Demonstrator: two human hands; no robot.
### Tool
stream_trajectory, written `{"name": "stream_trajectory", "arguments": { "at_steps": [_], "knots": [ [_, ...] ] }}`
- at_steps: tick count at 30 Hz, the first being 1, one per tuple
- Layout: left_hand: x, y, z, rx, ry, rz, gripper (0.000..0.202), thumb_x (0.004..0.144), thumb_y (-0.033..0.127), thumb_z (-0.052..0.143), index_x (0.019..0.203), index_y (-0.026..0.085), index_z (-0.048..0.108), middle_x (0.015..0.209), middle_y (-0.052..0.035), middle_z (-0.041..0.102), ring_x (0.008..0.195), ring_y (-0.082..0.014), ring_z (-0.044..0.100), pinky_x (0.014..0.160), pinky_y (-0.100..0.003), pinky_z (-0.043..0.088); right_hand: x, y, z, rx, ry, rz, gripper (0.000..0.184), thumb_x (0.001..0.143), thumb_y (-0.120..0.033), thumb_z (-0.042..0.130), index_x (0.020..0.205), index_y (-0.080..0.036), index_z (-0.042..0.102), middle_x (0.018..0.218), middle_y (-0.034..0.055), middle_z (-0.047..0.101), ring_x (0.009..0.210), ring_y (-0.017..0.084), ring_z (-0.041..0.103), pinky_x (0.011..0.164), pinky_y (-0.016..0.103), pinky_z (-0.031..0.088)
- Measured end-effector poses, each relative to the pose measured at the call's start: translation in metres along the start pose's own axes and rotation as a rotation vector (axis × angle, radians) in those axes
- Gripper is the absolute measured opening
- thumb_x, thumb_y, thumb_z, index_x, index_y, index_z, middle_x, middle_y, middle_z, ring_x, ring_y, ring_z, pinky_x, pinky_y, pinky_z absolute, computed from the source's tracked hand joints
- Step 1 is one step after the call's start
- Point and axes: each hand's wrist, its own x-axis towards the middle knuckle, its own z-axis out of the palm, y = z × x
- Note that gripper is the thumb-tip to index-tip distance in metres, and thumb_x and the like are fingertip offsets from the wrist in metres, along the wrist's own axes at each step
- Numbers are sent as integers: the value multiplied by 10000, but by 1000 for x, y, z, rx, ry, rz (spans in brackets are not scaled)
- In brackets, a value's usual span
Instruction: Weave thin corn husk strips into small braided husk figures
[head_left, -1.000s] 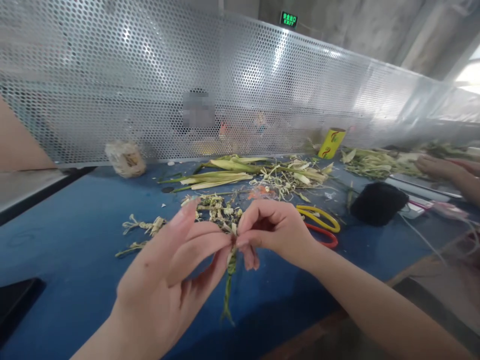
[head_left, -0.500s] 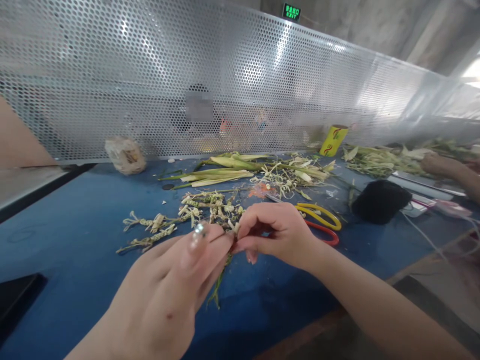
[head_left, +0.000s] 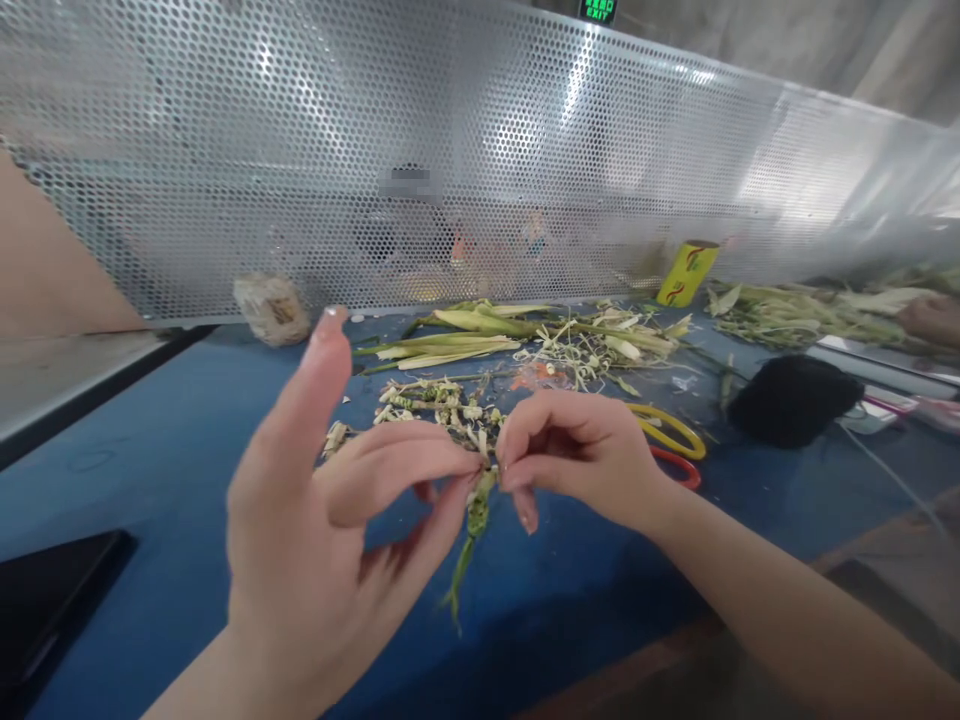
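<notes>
My left hand (head_left: 345, 510) pinches the top of a small knotted green leaf piece (head_left: 478, 512) between two fingertips, its other finger raised clear. From the right, my right hand (head_left: 581, 455) is closed at the fingertips by the same top end, where pale strands show between the hands. The piece hangs below the fingers, its thin green tail pointing down. Exactly what the right fingertips grip is too small to tell. Behind the hands lie several similar knotted pieces (head_left: 420, 395), pale and dry, partly covered by the left hand.
Green leaves and stalks (head_left: 457, 345) lie at the back. Right of my hand are scissors (head_left: 679, 435) with yellow and red handles, a black fuzzy bundle (head_left: 795, 400) and a yellow roll (head_left: 688, 272). A dark flat device (head_left: 64, 590) sits left. Another person's hand (head_left: 934, 320) is far right.
My left hand has turned and opened out, lifting one finger and uncovering the knotted green piece. My right hand stays close by it. The view has shifted slightly left.
</notes>
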Motion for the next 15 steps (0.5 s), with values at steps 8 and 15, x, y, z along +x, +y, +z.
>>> {"name": "stream_trajectory", "arguments": {
  "at_steps": [8,15],
  "knots": [
    [-1,1,3,134,94,-102,817,641,198,660,1323,207,211,648,27,642,582,-130,623,465,-183,525,4,5,-1,-201,70,-199,245,637,-140,686,839,-160,547,738,-2,571,615,68,529,533,198,458],
    [0,6,5,-90,86,-262,812,632,168,678,1304,225,224,652,34,637,613,-151,629,432,-190,518,5,8,-1,-489,41,-284,231,652,-183,681,840,-170,549,781,2,557,654,79,475,580,228,420]
  ]
}}
